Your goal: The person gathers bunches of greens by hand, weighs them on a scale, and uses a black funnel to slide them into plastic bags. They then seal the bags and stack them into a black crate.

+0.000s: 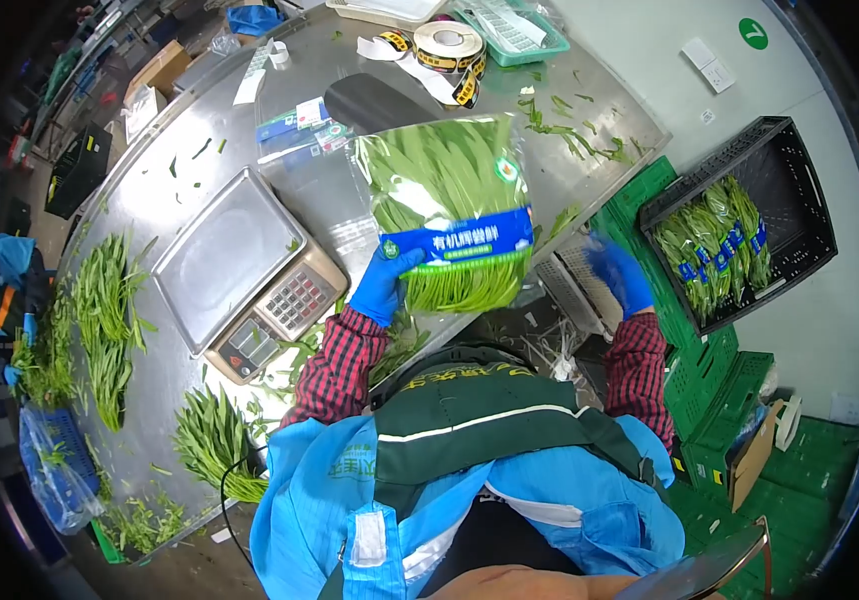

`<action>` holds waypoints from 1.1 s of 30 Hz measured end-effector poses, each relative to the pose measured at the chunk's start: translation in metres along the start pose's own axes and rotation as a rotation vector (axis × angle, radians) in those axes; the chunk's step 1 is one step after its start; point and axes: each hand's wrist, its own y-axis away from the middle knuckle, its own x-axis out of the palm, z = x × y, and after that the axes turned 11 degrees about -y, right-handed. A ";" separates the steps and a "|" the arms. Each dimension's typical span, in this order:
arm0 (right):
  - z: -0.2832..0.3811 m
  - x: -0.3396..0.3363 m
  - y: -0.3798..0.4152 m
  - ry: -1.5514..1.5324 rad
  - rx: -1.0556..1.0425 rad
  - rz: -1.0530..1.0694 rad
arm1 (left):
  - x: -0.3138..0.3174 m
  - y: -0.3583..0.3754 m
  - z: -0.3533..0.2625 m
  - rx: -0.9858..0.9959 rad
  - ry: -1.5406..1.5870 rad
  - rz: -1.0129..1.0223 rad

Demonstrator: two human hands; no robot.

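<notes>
One bag of greens (454, 215) in left hand (386, 283) (right hand (619, 275) seemingly free).

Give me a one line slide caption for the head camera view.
Blue-gloved left hand holds a bagged bunch of greens over the steel table beside a scale; right hand is empty.

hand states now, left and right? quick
Left hand: closed on the bag of greens, gripping its lower left corner.
Right hand: holds nothing, blurred; open or closed cannot be told.
</notes>
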 end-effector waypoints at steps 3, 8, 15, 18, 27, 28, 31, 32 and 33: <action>-0.034 -0.049 -0.007 0.455 -0.193 -0.138 | 0.005 -0.011 -0.001 0.080 0.081 -0.039; 0.014 0.002 0.010 0.732 -0.062 -0.363 | 0.011 -0.024 0.001 0.046 0.266 -0.093; 0.065 0.035 0.027 0.156 0.034 0.264 | 0.041 -0.056 0.013 0.063 0.381 -0.105; 0.024 -0.057 -0.009 0.367 0.023 0.162 | 0.063 -0.071 0.017 0.045 0.479 -0.059; 0.035 -0.135 0.009 0.646 -0.117 -0.235 | 0.128 -0.126 0.040 0.011 0.532 -0.014; 0.051 -0.124 0.018 0.650 -0.100 -0.217 | 0.136 -0.131 0.041 0.009 0.529 -0.015; 0.109 -0.077 0.058 0.399 -0.032 0.187 | 0.155 -0.139 0.046 0.000 0.553 -0.007; 0.107 -0.088 0.057 0.178 -0.062 0.315 | 0.161 -0.141 0.047 -0.003 0.566 -0.002; 0.098 -0.106 0.051 -0.044 -0.094 0.440 | 0.166 -0.141 0.048 -0.021 0.572 0.029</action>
